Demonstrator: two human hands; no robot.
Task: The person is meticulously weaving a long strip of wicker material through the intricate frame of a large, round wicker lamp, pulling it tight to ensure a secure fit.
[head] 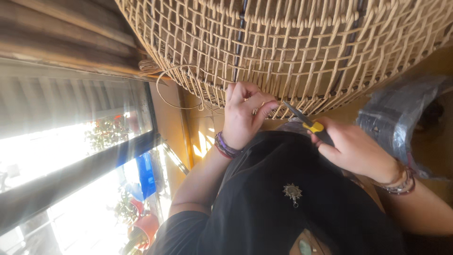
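A large woven cane basket (302,52) fills the top of the view, its open lattice edge hanging just above my hands. My left hand (243,115) pinches a cane strand at that lower edge, fingers curled against the weave; purple bracelets sit on its wrist. My right hand (354,148) is closed around small cutters (306,122) with a yellow and black handle. The dark blades point up and left toward the weave, close to my left fingertips. A loose cane strand (165,97) loops out from the edge at the left.
My black top with a star-shaped pendant (292,192) fills the bottom centre. A dark bundle wrapped in clear plastic (401,118) lies at the right. A bright window (71,156) with potted plants (141,226) and a blue object is at the left.
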